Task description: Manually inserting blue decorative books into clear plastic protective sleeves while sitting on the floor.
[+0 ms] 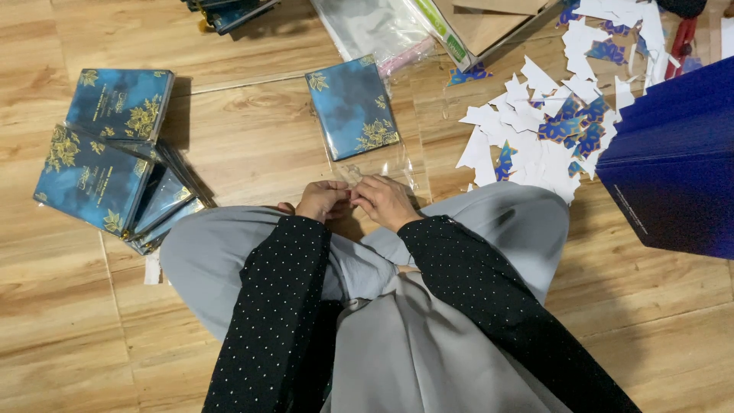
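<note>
Left hand (323,200) and right hand (386,200) together above the knees, fingertips pinched narrow on the near edge of a clear sleeve (367,164). Both curled tight, knuckles up, thumbs nearly touching each other. Hard to tell whether a strip or only the sleeve's flap sits between the fingers.

In the sleeve, a blue card (352,107) with gold floral corners, flat on the wood floor (252,138) just ahead of the hands, tilted slightly to the left. Sleeve's open end trailing past the card's near edge toward the fingers.

Black dotted sleeves on both arms, grey skirt (397,329) spread over crossed legs below.

To the left, a fanned pile of cards (115,153) of the same blue and gold, overlapping, well apart from the hands. To the right, a heap of scraps (550,122), white and blue paper offcuts, near the right knee. Beyond it, a dark blue box (673,160) at the right edge. At the top, more plastic bags (367,27) beside a cardboard box (482,23).
</note>
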